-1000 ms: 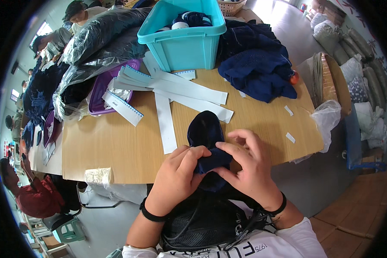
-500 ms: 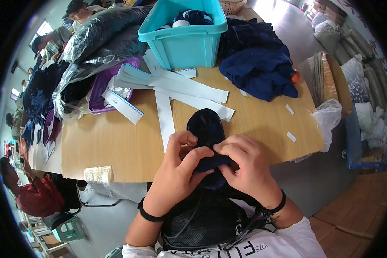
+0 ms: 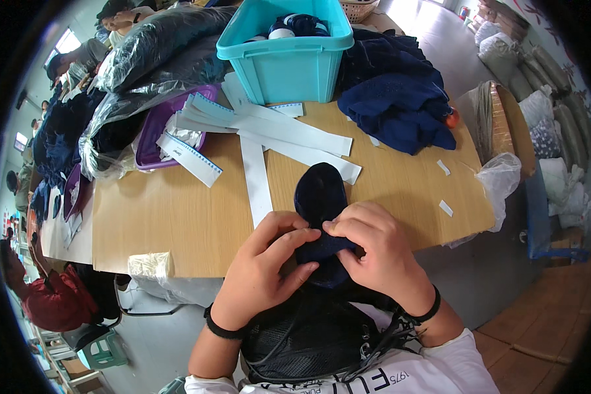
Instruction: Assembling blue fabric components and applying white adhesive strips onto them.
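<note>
Close in front of me, over the table's near edge, is a dark navy fabric piece (image 3: 320,190) with a rounded far end and a fold across its middle. My left hand (image 3: 272,259) pinches the fold from the left, its thumb lower down on the cloth. From the other side my right hand (image 3: 373,240) grips the same fold between thumb and fingers. The two sets of fingertips nearly meet at its centre. Part of the lower cloth is hidden under my hands.
White paper strips (image 3: 295,134) fan over the wooden table (image 3: 171,223). Behind them stands a turquoise bin (image 3: 289,72) of navy rolled items, beside a navy cloth heap (image 3: 400,108). A purple basket (image 3: 152,159) and plastic-wrapped bundles (image 3: 157,52) lie left. A person in red (image 3: 59,302) sits further left.
My left hand has shifted slightly left and its fingers have closed lower on the fold. The cloth is spread a little flatter, and the whole view has shifted a bit.
</note>
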The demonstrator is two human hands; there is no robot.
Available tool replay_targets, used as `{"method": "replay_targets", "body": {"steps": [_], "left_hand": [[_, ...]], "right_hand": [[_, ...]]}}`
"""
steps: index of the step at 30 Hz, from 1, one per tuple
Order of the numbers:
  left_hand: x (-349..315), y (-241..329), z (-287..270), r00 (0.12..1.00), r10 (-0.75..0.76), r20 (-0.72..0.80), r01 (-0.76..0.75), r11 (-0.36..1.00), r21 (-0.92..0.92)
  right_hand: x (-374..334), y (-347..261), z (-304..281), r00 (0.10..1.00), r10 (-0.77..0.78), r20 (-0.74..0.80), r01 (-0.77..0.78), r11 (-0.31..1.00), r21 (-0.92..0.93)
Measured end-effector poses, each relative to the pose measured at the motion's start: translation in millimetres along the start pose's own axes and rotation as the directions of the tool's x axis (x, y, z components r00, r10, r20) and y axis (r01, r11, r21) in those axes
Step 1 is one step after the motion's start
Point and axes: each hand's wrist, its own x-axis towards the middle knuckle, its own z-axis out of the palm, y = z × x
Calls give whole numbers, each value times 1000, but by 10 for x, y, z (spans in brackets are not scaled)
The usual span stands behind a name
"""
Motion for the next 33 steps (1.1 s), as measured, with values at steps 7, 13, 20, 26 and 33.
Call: {"method": "replay_targets", "body": {"steps": [7,13,20,26,33], "left_hand": [[-88,38,-39,995,37,93,-39,999,15],[-54,71,59,996,78,46,-87,964,251],[-35,111,109,999,51,-14,-45,960,278],[-15,84,134,996,81,-49,-64,957,283],[15,42,198,987,93,-130,-54,959,279]], "right_hand": [[48,-2,-18,996,88,22,-89,995,44],[97,5,-39,996,62,69,-65,997,38],[15,51,-45,992,62,112,-65,998,22],[-136,-61,-38,1000,-1,-12,0,999,-51],[-169,-120,11,998,-45,-44,40,992,-121]]}}
